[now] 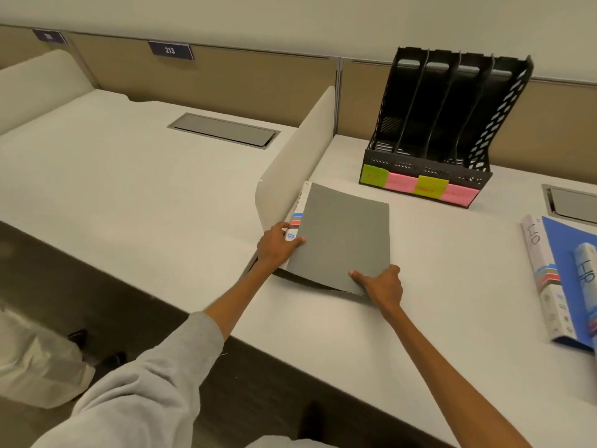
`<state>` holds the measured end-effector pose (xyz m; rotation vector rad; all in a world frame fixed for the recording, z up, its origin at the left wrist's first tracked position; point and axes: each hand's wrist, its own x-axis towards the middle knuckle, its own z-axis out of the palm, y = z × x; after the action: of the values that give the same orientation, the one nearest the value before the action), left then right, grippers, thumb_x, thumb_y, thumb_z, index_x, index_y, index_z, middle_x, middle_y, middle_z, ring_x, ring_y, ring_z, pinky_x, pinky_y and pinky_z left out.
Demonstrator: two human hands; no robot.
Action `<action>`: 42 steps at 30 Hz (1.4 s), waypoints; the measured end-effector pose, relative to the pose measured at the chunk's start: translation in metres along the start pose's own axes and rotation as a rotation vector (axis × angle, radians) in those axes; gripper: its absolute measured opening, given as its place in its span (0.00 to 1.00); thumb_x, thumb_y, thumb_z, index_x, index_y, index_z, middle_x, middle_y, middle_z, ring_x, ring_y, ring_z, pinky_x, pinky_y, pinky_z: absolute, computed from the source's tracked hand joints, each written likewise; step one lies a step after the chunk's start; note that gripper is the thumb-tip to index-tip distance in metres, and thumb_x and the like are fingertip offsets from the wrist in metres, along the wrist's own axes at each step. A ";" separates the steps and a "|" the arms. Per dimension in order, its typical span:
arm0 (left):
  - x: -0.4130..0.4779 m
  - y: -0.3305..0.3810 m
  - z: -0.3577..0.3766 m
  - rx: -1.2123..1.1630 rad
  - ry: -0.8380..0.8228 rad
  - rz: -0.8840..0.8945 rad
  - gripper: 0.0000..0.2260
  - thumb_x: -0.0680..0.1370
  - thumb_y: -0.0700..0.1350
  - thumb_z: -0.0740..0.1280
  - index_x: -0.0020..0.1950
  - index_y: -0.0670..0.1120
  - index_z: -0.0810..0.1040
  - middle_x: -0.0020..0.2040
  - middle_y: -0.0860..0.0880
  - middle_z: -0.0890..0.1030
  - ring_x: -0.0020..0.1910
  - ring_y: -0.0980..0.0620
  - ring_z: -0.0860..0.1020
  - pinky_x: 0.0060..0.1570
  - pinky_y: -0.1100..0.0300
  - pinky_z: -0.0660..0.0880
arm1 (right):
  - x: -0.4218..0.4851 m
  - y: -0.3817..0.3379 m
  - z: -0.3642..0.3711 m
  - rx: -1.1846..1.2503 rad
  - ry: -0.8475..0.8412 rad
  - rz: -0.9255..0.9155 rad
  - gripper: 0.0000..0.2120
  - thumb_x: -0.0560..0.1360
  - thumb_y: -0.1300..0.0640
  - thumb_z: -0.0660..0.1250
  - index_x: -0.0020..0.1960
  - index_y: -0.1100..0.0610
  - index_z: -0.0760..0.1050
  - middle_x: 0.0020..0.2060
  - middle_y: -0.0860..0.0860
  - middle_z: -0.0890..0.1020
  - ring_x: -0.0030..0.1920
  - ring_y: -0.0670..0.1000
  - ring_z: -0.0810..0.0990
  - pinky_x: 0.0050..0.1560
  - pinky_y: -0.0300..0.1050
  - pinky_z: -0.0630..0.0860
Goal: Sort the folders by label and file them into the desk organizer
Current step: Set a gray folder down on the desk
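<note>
Grey folder [342,234] pinched at near edge by left hand [277,245] and right hand [381,284], lying just before organizer [433,124]; pickup step, next requiring label check and matching slot.

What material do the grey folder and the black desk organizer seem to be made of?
Grey folder: probably thin matte plastic, perhaps coated card; its flat, dull cover bends at the near edge, where the left hand and right hand hold it.

Black desk organizer: looks like rigid moulded plastic, though painted metal is possible; thin curved dividers, punched holes in the side wall, slight sheen.
</note>
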<state>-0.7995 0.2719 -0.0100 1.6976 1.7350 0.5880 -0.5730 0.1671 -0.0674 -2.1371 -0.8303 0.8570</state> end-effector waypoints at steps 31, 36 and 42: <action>0.020 -0.029 0.009 0.853 -0.252 0.486 0.27 0.85 0.52 0.47 0.79 0.40 0.45 0.80 0.44 0.47 0.79 0.48 0.46 0.76 0.50 0.44 | -0.028 -0.022 0.046 -0.324 0.131 -0.065 0.41 0.67 0.35 0.72 0.63 0.64 0.64 0.60 0.58 0.66 0.61 0.60 0.66 0.51 0.53 0.75; 0.022 -0.023 0.011 0.825 -0.257 0.469 0.26 0.85 0.51 0.46 0.79 0.39 0.44 0.80 0.43 0.46 0.79 0.48 0.45 0.76 0.50 0.42 | -0.017 -0.022 0.037 -0.340 0.101 -0.099 0.40 0.69 0.36 0.72 0.65 0.65 0.64 0.61 0.59 0.67 0.62 0.60 0.66 0.53 0.53 0.75; 0.011 -0.024 0.016 0.533 -0.168 0.497 0.22 0.86 0.46 0.48 0.78 0.38 0.54 0.79 0.42 0.55 0.79 0.46 0.52 0.77 0.52 0.45 | -0.015 -0.018 0.029 -0.381 0.104 -0.139 0.38 0.72 0.34 0.67 0.66 0.63 0.65 0.61 0.58 0.68 0.63 0.59 0.66 0.53 0.53 0.75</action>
<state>-0.8049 0.2798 -0.0392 2.5058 1.4243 0.1755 -0.6092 0.1763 -0.0643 -2.3896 -1.1455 0.5423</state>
